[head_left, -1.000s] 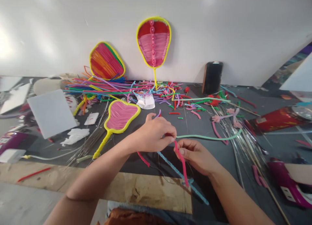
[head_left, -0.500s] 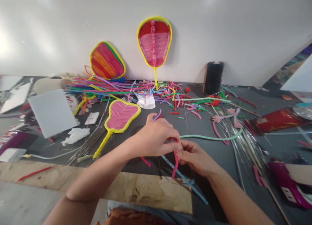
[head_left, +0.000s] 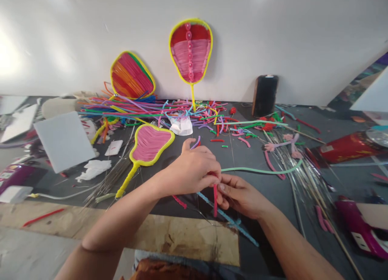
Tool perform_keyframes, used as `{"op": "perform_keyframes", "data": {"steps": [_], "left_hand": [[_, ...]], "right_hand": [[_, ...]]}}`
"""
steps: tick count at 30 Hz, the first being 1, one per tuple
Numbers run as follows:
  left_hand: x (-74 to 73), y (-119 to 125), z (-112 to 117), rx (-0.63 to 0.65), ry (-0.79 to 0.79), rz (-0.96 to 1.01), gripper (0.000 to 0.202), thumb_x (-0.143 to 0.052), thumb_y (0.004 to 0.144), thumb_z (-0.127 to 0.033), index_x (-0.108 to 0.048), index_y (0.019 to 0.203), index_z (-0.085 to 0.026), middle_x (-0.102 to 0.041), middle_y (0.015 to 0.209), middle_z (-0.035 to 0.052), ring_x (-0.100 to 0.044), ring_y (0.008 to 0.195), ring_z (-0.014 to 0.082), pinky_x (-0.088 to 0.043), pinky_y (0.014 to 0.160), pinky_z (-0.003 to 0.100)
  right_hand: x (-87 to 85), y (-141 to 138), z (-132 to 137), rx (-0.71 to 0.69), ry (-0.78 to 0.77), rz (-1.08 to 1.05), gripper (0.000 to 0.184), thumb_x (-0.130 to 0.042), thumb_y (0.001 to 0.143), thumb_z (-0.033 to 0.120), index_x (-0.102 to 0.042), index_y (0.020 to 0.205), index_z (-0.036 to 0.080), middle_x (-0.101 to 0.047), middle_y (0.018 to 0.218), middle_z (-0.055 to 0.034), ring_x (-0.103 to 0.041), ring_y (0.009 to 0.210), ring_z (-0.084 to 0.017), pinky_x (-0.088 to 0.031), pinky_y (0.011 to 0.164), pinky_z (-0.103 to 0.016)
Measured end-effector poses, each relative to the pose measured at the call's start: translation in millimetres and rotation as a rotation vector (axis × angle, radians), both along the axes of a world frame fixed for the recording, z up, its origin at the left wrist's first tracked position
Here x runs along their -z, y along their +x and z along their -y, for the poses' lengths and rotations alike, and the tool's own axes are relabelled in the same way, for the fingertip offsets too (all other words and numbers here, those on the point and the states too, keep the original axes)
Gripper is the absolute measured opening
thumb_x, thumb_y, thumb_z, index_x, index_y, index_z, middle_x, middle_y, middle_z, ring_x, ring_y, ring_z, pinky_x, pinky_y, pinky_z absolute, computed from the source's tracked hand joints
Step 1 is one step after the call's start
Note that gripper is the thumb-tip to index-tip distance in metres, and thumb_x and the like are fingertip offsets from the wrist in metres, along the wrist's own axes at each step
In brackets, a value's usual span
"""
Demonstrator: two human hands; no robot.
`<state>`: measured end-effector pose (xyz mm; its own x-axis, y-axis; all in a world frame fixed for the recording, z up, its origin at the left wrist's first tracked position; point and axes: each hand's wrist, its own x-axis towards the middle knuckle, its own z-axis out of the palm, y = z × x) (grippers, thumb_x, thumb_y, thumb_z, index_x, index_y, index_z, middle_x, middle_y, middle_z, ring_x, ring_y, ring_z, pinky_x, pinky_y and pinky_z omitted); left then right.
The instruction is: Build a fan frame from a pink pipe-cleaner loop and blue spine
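Observation:
Between my two hands hangs a short pinkish-red pipe cleaner (head_left: pixel 215 203). My left hand (head_left: pixel 197 168) pinches its upper end, with fingers curled down. Close beside it, my right hand (head_left: pixel 238 193) has thumb and fingers pressed together at the pipe cleaner; its exact hold is partly hidden. Below the hands a light blue pipe cleaner (head_left: pixel 242 229) slants down to the right, its upper end hidden behind the left hand. A purple piece (head_left: pixel 197 142) sticks up past the left hand. Left of them lies a pink fan with a yellow rim (head_left: pixel 153 145).
Two more yellow-rimmed fans, one upright (head_left: pixel 190 49) and one tilted (head_left: pixel 133 74), lean on the white wall. A phone (head_left: pixel 265 96) stands there too. On the right are a red can (head_left: pixel 348 148), bare wires (head_left: pixel 312 191) and a purple glue gun (head_left: pixel 357 227).
The red pipe cleaner has turned to hang straighter down. My right hand's fingers have shifted and show more below it. The left hand has moved slightly left.

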<state>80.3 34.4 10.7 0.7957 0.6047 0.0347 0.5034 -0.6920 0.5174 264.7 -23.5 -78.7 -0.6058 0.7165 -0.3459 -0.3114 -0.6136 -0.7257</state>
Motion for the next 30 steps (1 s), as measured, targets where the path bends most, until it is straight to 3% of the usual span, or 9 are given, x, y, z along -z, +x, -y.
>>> {"op": "perform_keyframes", "data": {"steps": [3,7,10,13,19,24,30], "left_hand": [[0.3,-0.6,-0.5,0.009,-0.012,0.017,0.015,-0.056,0.084,-0.022,-0.066,0.072,-0.020,-0.067,0.079,-0.0006,-0.057,0.097,0.0179,-0.029,0.099,0.039],[-0.4,-1.4,-1.2,0.004,-0.028,0.043,0.013,-0.059,0.082,-0.021,-0.066,0.072,-0.021,-0.068,0.079,-0.0016,-0.057,0.098,0.0166,-0.030,0.099,0.036],[-1.0,-1.8,-2.9,-0.003,-0.048,0.050,0.012,-0.059,0.082,-0.021,-0.068,0.074,-0.022,-0.069,0.079,-0.0020,-0.057,0.098,0.0161,-0.031,0.098,0.035],[-2.1,-1.7,-4.7,-0.013,-0.062,0.056,0.013,-0.058,0.083,-0.018,-0.069,0.076,-0.022,-0.070,0.080,-0.0020,-0.058,0.097,0.0156,-0.030,0.098,0.034],[-4.5,-1.8,-5.5,-0.005,-0.109,0.068,0.017,-0.055,0.084,-0.016,-0.067,0.074,-0.022,-0.067,0.076,-0.0040,-0.059,0.095,0.0140,-0.023,0.102,0.037],[-2.9,-2.5,-6.9,-0.026,-0.095,0.041,0.021,-0.050,0.085,-0.016,-0.066,0.072,-0.021,-0.066,0.078,-0.0026,-0.058,0.091,0.0137,-0.019,0.103,0.039],[0.5,-0.7,-5.9,0.000,-0.115,0.018,0.019,-0.051,0.085,-0.016,-0.063,0.071,-0.020,-0.065,0.079,-0.0042,-0.058,0.089,0.0128,-0.013,0.104,0.043]], "right_hand": [[2.3,2.3,-1.0,-0.103,0.021,0.005,0.032,-0.074,0.075,0.040,-0.066,0.085,0.010,-0.057,0.063,0.0012,-0.046,0.052,-0.006,-0.031,0.051,-0.019],[2.5,3.8,-2.4,-0.124,0.043,-0.035,0.033,-0.076,0.071,0.042,-0.065,0.075,0.011,-0.053,0.062,0.0025,-0.042,0.052,-0.005,-0.029,0.052,-0.020],[1.4,4.1,-2.7,-0.098,0.078,-0.003,0.033,-0.076,0.072,0.042,-0.060,0.070,0.012,-0.058,0.066,0.0003,-0.043,0.054,-0.007,-0.031,0.054,-0.021],[1.4,3.7,-2.3,-0.068,0.095,0.041,0.030,-0.069,0.079,0.042,-0.058,0.077,0.014,-0.062,0.071,-0.0023,-0.047,0.058,-0.009,-0.034,0.058,-0.022],[4.7,7.2,-3.3,0.068,0.152,0.056,0.025,-0.067,0.081,0.040,-0.062,0.081,0.016,-0.051,0.065,0.0025,-0.044,0.060,-0.009,-0.035,0.060,-0.024],[0.3,16.3,-6.5,0.092,0.311,0.312,0.026,-0.069,0.078,0.042,-0.070,0.084,0.017,-0.056,0.068,0.0009,-0.046,0.064,-0.011,-0.035,0.062,-0.024],[-11.2,13.7,-9.5,0.182,0.544,0.590,0.026,-0.061,0.082,0.043,-0.068,0.078,0.018,-0.059,0.071,0.0005,-0.050,0.065,-0.012,-0.038,0.062,-0.024]]}}
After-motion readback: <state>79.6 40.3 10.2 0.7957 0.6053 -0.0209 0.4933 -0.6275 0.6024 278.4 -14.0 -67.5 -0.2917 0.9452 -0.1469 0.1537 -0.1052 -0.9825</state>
